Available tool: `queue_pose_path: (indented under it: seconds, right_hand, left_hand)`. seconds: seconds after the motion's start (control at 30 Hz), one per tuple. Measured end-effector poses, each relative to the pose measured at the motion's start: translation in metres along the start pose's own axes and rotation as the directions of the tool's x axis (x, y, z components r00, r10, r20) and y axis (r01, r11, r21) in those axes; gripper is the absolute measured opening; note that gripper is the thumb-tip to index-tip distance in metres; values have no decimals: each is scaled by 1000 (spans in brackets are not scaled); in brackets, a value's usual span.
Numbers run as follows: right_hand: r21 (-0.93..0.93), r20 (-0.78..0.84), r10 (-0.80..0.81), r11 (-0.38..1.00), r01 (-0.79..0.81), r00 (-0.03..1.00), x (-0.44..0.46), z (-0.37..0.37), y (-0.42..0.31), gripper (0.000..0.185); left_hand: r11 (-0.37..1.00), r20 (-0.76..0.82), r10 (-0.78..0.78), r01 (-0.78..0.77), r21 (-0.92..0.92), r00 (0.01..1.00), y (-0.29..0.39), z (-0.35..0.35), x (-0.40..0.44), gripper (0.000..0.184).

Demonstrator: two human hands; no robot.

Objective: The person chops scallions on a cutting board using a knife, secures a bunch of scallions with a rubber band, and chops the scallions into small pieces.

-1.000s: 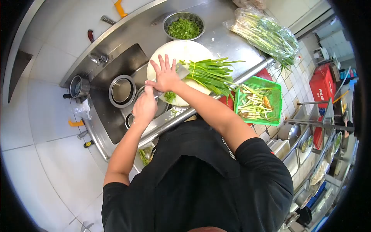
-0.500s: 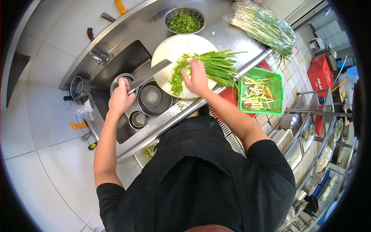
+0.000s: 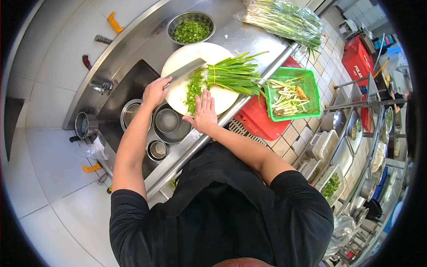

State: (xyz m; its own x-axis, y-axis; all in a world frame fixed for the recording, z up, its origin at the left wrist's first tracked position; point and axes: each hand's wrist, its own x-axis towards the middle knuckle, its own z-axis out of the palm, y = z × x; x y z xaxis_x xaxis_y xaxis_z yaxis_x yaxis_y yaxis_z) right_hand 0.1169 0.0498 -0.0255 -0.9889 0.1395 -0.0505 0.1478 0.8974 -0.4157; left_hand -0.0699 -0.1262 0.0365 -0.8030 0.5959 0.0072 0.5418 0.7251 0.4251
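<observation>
My left hand [image 3: 155, 91] grips a broad-bladed kitchen knife [image 3: 187, 69], its blade slanting over a round white cutting board [image 3: 213, 50]. A bundle of green onions [image 3: 235, 73], tied with a band near its cut end, lies on the board with its leaves pointing right. Between knife and bundle is a pile of chopped green onion [image 3: 194, 89]. My right hand [image 3: 203, 113] is open with fingers stretched out, at the board's near edge beside the chopped pile; whether the fingertips touch it I cannot tell.
A metal bowl [image 3: 173, 20] of chopped greens stands behind the board. Left is a sink [image 3: 129, 84] with several metal containers. Bagged green onions [image 3: 284, 22] lie at the far right. A green basket [image 3: 316, 89] of trimmings sits beyond the counter edge, near shelves.
My right hand has left the bundle and come down to the chopped pile's near side. My left hand has moved right and up with the knife over the board. The whole view has shifted.
</observation>
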Motion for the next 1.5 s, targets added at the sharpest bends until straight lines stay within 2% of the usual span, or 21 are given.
queue_pose_path:
  seconds: [0.03,0.07,0.1,0.23,0.27,0.37,0.47,0.57,0.7,0.8,0.9,0.93,1.13,1.37,1.5]
  right_hand:
    - [22,9,-4,1000,4,1000,2,-1,0,112]
    - [76,-83,16,997,-9,996,4,6,3,108]
    - [71,-88,32,997,-26,996,6,8,6,107]
    - [46,-97,66,997,-62,993,15,6,7,102]
    - [41,-94,69,997,-66,993,17,6,5,101]
    - [65,-109,85,995,-78,990,28,8,3,100]
    - [42,-145,73,997,-68,987,37,15,1,100]
    - [88,-166,38,996,-24,985,39,17,2,99]
    - [100,-187,18,995,1,982,39,17,4,98]
    - [118,-197,11,993,12,980,40,16,5,97]
    - [121,-212,-2,992,28,977,37,14,4,96]
    - [121,-220,-8,992,35,976,36,15,3,96]
    - [154,-237,11,988,26,971,36,12,3,94]
    - [247,-240,28,968,33,970,31,11,8,96]
    - [205,-271,2,977,56,963,28,15,13,103]
  left_hand:
    - [1000,7,28,-28,-3,1000,-2,-1,-2,44]
    - [999,15,53,-53,-8,998,-5,-3,-9,45]
    - [997,20,77,-77,-15,997,-6,-7,-14,47]
    - [981,194,188,-194,14,963,-25,-36,-29,49]
    - [984,212,173,-176,-4,962,-27,-43,-31,51]
    - [999,122,37,-40,20,992,-23,-49,-34,52]
    - [998,-2,6,-6,57,1000,-30,-31,-27,53]
    - [995,-10,21,-19,96,1000,-21,-20,-14,53]
    - [984,-9,158,-157,86,987,-27,-12,8,53]
    - [923,-37,356,-345,171,934,-34,-13,22,50]
    - [929,-22,325,-315,195,945,-34,-17,31,45]
    - [919,-34,331,-314,238,943,-35,-18,34,37]
    - [913,-88,339,-305,269,937,-42,-19,52,38]
    - [904,23,381,-378,198,924,-48,-10,52,42]
    - [888,72,429,-435,149,900,-53,-24,27,43]
